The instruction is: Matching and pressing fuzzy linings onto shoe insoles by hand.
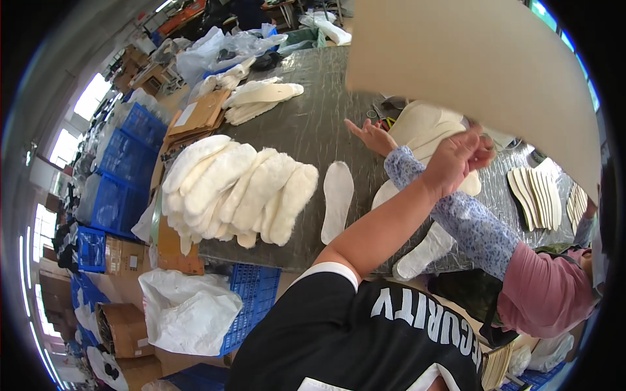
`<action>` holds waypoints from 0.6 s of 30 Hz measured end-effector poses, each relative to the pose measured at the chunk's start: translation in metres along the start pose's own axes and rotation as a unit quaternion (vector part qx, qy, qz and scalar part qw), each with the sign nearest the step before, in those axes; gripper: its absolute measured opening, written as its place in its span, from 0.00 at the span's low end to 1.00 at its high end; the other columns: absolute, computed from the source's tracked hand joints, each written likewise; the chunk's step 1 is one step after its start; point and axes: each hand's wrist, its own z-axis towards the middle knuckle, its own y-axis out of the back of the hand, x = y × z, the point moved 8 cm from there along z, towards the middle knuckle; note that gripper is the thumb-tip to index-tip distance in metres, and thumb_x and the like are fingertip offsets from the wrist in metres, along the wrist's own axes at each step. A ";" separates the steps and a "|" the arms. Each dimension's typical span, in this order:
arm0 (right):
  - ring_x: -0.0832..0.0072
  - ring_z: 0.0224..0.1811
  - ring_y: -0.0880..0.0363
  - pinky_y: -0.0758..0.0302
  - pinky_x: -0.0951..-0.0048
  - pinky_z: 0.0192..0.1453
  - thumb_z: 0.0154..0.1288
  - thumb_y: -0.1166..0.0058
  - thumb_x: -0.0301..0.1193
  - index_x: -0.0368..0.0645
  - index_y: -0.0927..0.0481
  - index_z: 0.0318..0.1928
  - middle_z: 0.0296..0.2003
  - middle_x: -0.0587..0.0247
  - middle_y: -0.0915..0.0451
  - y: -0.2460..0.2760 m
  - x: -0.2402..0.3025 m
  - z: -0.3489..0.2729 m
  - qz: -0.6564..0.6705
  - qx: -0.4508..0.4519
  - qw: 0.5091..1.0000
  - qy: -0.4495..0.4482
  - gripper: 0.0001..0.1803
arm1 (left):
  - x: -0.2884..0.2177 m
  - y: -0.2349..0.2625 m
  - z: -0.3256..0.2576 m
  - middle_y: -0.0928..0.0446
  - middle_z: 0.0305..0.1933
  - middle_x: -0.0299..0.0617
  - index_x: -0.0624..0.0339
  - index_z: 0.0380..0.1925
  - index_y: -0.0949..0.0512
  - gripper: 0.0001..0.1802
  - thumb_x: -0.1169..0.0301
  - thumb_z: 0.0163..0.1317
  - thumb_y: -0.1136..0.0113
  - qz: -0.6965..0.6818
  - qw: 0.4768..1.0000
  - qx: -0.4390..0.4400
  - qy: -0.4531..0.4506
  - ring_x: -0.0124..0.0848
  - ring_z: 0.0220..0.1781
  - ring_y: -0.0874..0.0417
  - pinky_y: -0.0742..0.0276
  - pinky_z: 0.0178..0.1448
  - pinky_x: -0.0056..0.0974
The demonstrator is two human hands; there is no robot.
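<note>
My left hand (pixel 456 159) has its fingers curled beside the lower edge of a large beige board (pixel 469 52); whether it grips anything is hidden. The blurred board fills the upper right. My right hand is not in view. Beneath my left arm passes another person's floral sleeve (pixel 476 218), and that person's open hand (pixel 373 135) is left of mine. Cream insoles (pixel 424 124) lie under and behind these hands. A single white insole (pixel 337 202) rests left of my forearm, and another insole (pixel 424 253) lies to its right.
A heap of fleecy insoles (pixel 238 189) covers the table's left side, with more insoles (pixel 261 98) behind on cardboard. Scissors (pixel 372 114) lie beyond the hands. At right stand insoles in a row (pixel 536 199). Blue crates (pixel 124 202) and a white bag (pixel 186 313) flank the table (pixel 313 124).
</note>
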 end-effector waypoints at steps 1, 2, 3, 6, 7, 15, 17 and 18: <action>0.72 0.52 0.26 0.28 0.75 0.52 0.53 0.44 0.23 0.40 0.21 0.51 0.72 0.56 0.48 -0.017 -0.002 -0.013 -0.024 0.010 1.000 -0.001 0.21 | 0.012 -0.014 -0.003 0.22 0.48 0.48 0.67 0.55 0.30 0.18 0.67 0.70 0.50 0.035 0.999 0.018 0.015 0.37 0.49 0.19 0.22 0.57 0.41; 0.72 0.52 0.26 0.28 0.75 0.52 0.53 0.44 0.23 0.40 0.21 0.51 0.72 0.56 0.48 0.000 -0.012 0.012 -0.010 -0.002 1.000 -0.010 0.21 | 0.005 -0.004 -0.018 0.21 0.47 0.51 0.69 0.55 0.29 0.18 0.69 0.70 0.50 0.083 0.996 0.007 0.015 0.38 0.48 0.18 0.21 0.55 0.42; 0.74 0.47 0.25 0.29 0.77 0.45 0.52 0.45 0.20 0.40 0.20 0.49 0.72 0.56 0.49 0.038 -0.015 0.056 0.098 -0.008 0.990 0.099 0.20 | -0.018 0.020 -0.043 0.21 0.47 0.51 0.69 0.55 0.29 0.18 0.69 0.70 0.50 0.101 0.994 -0.028 -0.007 0.38 0.48 0.18 0.21 0.55 0.42; 0.78 0.42 0.25 0.32 0.79 0.36 0.50 0.46 0.17 0.40 0.19 0.47 0.72 0.56 0.50 0.021 -0.026 0.057 0.216 0.012 0.961 0.173 0.20 | -0.033 0.006 -0.081 0.21 0.46 0.55 0.72 0.52 0.27 0.15 0.73 0.69 0.50 0.223 0.975 -0.018 -0.015 0.40 0.45 0.17 0.19 0.52 0.41; 0.79 0.42 0.25 0.33 0.78 0.34 0.49 0.46 0.16 0.40 0.19 0.48 0.73 0.56 0.50 0.012 -0.035 0.053 0.273 0.010 0.954 0.124 0.21 | -0.031 0.008 -0.090 0.20 0.46 0.55 0.72 0.50 0.26 0.14 0.76 0.68 0.50 0.184 0.983 -0.020 0.014 0.40 0.45 0.16 0.18 0.51 0.41; 0.79 0.43 0.24 0.33 0.79 0.25 0.55 0.51 0.15 0.37 0.27 0.58 0.71 0.52 0.50 -0.018 -0.019 0.066 0.215 0.049 0.940 0.261 0.27 | -0.069 0.105 -0.222 0.19 0.40 0.50 0.71 0.41 0.22 0.10 0.75 0.66 0.47 0.315 0.913 -0.243 0.090 0.34 0.38 0.16 0.19 0.45 0.36; 0.79 0.40 0.26 0.33 0.77 0.29 0.56 0.52 0.18 0.36 0.25 0.54 0.67 0.54 0.42 -0.025 -0.002 0.062 0.201 0.024 0.944 0.262 0.22 | -0.093 0.126 -0.259 0.18 0.38 0.47 0.70 0.40 0.22 0.09 0.74 0.66 0.47 0.317 0.896 -0.300 0.083 0.32 0.37 0.17 0.20 0.43 0.34; 0.78 0.39 0.28 0.34 0.76 0.32 0.57 0.52 0.20 0.36 0.22 0.50 0.63 0.55 0.36 -0.026 0.004 0.060 0.213 -0.005 0.947 0.239 0.18 | -0.112 0.136 -0.282 0.18 0.38 0.45 0.69 0.40 0.21 0.09 0.73 0.66 0.46 0.338 0.868 -0.355 0.077 0.30 0.37 0.17 0.20 0.43 0.33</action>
